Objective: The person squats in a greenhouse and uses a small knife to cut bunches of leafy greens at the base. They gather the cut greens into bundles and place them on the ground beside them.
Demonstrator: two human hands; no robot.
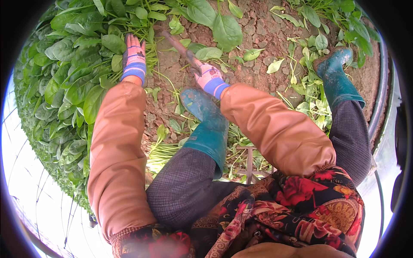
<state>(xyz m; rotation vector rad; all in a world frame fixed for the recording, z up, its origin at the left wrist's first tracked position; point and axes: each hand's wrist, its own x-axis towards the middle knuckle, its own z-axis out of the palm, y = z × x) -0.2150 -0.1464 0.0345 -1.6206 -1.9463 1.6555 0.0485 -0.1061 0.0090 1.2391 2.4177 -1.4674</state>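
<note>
My left hand (134,58), in a pink and blue work glove, reaches flat against the stems at the edge of the dense spinach plants (74,64). Its fingertips disappear among stems and leaves, so whether it grips any is hidden. My right hand (209,76), gloved alike, is closed around the handle of a long-handled tool (176,43). The tool slants up and left toward the base of the plants, to the right of my left hand. Its far end is partly covered by stems, and its exact kind cannot be told.
Cracked soil (258,32) bears loose spinach leaves (274,66). My teal rubber boots stand on it, one in the middle (206,129), one at right (338,74). Cut spinach stems (164,153) lie beside my knee. A metal frame (249,166) is beneath me; a dark pipe (382,84) edges the right.
</note>
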